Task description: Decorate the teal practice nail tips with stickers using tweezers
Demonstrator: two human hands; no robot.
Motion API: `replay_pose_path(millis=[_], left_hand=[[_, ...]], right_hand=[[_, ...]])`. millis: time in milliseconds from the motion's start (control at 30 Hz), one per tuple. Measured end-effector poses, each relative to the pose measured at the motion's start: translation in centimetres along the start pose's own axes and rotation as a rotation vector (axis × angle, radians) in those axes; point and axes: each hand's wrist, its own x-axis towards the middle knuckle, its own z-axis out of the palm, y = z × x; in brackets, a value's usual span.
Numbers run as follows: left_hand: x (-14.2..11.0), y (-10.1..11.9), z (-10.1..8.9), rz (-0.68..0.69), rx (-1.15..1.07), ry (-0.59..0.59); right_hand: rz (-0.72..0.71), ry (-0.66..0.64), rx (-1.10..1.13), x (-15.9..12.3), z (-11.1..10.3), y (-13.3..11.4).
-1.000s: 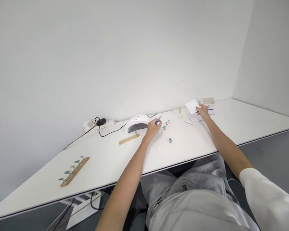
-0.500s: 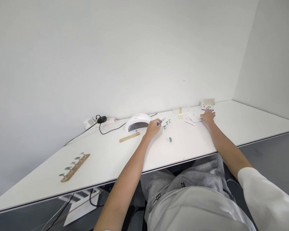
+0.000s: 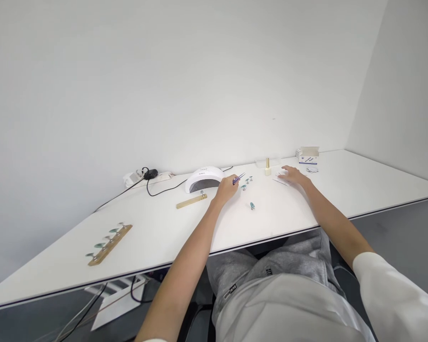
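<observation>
My left hand (image 3: 227, 188) is closed around purple tweezers (image 3: 238, 179), whose tips point to the upper right. Beside them stand several teal nail tips (image 3: 244, 187) on small metal stands, and a separate teal nail tip (image 3: 252, 206) stands nearer to me. My right hand (image 3: 293, 175) reaches over the white sheets (image 3: 280, 181) with its fingers spread and partly covers them. A bottle with a gold cap (image 3: 267, 167) stands just left of that hand.
A white nail lamp (image 3: 204, 179) stands behind a wooden strip (image 3: 191, 201) bearing one nail stand. Another wooden strip (image 3: 110, 247) at left holds several nail tips. A small box (image 3: 308, 156) sits back right; a power strip (image 3: 159, 182) and cables lie along the wall.
My right hand has let go of the white sheet it held up, set it down on the right, and moved left over the other sheets. My left hand keeps the tweezers, now tilted lower.
</observation>
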Motion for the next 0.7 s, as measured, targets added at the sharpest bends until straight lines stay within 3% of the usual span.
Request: replay_pose_path(millis=[100, 367, 700], left_hand=[[0.0, 0.1, -0.1, -0.008, -0.021, -0.012], [0.2, 0.1, -0.1, -0.035, -0.037, -0.043], [0.6, -0.2, 0.2, -0.002, -0.078, -0.036]], right_hand=[[0.064, -0.134, -0.011, -0.2, 0.2, -0.2], [0.014, -0.244, -0.082, -0.3, 0.3, -1.2], [-0.134, -0.069, 0.016, 0.0, 0.2, -2.1]])
